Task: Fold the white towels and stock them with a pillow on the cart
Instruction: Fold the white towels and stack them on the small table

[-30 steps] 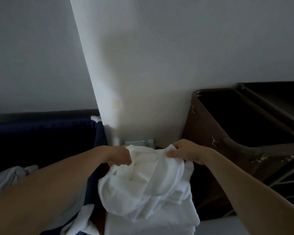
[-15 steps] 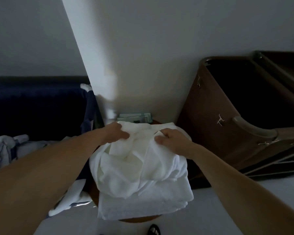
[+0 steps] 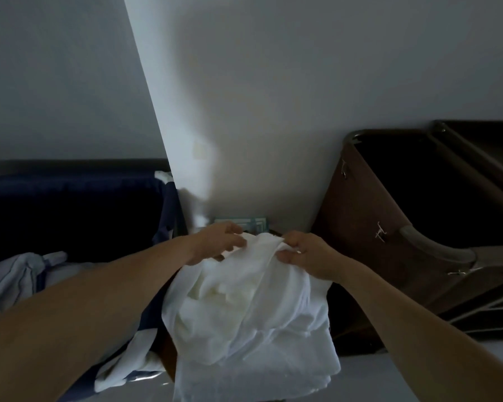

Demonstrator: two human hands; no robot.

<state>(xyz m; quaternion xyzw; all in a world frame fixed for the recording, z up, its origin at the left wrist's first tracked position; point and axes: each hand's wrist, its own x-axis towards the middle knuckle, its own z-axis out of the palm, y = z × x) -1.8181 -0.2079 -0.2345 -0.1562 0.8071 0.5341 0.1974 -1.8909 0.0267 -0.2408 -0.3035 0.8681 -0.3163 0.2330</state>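
Left hand (image 3: 218,242) and right hand (image 3: 305,253), at the centre of the frame, each pinch the top edge of a crumpled white towel (image 3: 244,309) with curled fingers. Its lower folds drape over a stack of folded white towels (image 3: 259,375), which is cut off by the bottom edge; what carries the stack is almost wholly hidden. A pale green item (image 3: 256,223) behind the hands is mostly covered and unclear. Dim light obscures the brown cart (image 3: 360,216) at right, its inside black, and the dark blue fabric (image 3: 70,210) at left.

Dim room, soft blur, wide-angle distortion
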